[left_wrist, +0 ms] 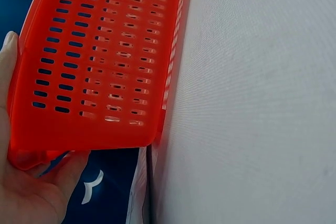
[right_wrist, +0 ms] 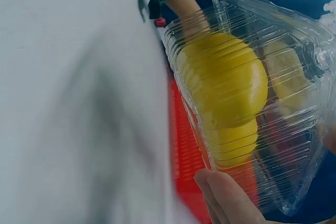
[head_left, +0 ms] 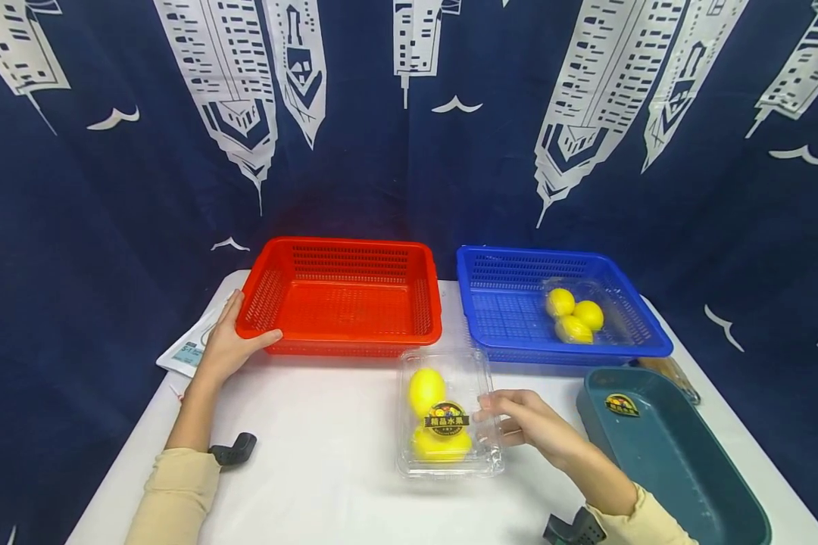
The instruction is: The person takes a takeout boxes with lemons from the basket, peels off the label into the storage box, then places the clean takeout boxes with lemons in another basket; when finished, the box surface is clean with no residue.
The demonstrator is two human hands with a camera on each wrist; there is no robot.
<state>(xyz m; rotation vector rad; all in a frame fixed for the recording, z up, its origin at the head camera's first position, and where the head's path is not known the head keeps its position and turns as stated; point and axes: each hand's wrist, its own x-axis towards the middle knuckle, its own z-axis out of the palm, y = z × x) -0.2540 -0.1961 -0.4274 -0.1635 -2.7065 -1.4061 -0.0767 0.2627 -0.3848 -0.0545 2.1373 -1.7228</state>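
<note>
My right hand [head_left: 528,424] grips the right edge of a clear plastic clamshell box [head_left: 473,371]. Yellow lemons [head_left: 426,392] show inside it, and a dark fruit sticker [head_left: 446,418] is on its lid. In the right wrist view, fingers [right_wrist: 231,198] curl against the side of the clear box, which appears raised off the tabletop. At the left front corner of a red perforated basket [head_left: 348,306], my left hand [head_left: 228,344] holds the rim. The left wrist view has the thumb [left_wrist: 71,174] and fingers on either side of that corner.
A blue basket [head_left: 504,306] at the back right holds another clear pack of lemons [head_left: 574,338]. The teal tray [head_left: 682,454] at right has a loose sticker [head_left: 622,405] in it. A white device with a display [head_left: 189,353] lies beside the left hand on the white table [head_left: 313,454].
</note>
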